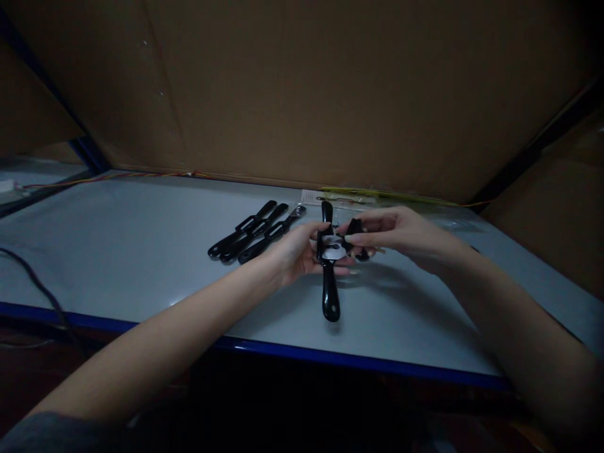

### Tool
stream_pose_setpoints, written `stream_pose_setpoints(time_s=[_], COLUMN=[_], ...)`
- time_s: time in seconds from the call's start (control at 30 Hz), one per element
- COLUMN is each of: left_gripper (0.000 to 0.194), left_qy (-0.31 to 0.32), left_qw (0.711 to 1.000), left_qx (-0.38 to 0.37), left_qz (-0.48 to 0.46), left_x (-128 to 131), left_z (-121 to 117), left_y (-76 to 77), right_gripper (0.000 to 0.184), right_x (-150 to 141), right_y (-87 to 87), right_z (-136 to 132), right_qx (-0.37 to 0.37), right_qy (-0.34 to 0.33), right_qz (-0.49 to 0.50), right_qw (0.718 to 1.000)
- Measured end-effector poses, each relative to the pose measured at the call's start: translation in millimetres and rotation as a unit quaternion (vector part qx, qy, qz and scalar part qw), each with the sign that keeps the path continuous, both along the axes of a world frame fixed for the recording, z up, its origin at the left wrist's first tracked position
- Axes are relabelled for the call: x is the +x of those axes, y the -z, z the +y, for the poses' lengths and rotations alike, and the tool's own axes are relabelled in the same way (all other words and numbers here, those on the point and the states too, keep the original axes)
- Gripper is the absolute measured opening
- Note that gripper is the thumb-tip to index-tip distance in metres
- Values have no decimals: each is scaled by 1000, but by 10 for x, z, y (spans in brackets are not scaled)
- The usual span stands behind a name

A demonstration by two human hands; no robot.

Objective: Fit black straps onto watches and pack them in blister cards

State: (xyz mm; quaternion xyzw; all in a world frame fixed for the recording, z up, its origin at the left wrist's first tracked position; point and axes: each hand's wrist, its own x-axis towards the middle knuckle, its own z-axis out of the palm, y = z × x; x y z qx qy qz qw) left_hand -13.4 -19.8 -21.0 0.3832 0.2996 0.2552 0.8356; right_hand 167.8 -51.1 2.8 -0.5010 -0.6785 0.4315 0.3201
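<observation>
My left hand (302, 255) is closed round the middle of a black spokeshave (331, 296), which stands with one handle toward me and the other away. A pale metal blade (333, 246) with a dark keyhole-shaped slot lies in its centre. Right beside it, my right hand (382, 233) pinches a small black piece (355, 228), which looks like the spokeshave's cap; its lower part and my fingertips partly hide each other. To the left of my left hand, several more black spokeshave bodies (255, 229) lie slantwise side by side on the table.
The pale table (141, 251) has a blue front edge (302, 355). Brown cardboard (302, 94) walls the back. A flat printed packet (337, 198) and yellow strips (391, 194) lie along the back edge. A dark cable (42, 286) crosses the left front.
</observation>
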Motion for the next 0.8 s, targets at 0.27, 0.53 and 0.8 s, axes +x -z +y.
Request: stream_pose_setpoints(time_s=[0.27, 0.53, 0.8], left_gripper=[25, 22, 15], left_qy=[65, 26, -48], left_qw=[997, 999, 998], left_qx=[9, 16, 19], left_qz=[27, 28, 24], left_x=[36, 24, -15], left_z=[-47, -51, -10], left_y=[44, 12, -35], right_gripper=[62, 57, 27], right_x=[-217, -233, 266], right_y=[130, 176, 21], right_z=[-14, 25, 134], right_qx=[-33, 111, 157], right_qy=[6, 61, 113], right_qz=[-2, -44, -197], right_qw=[999, 991, 961])
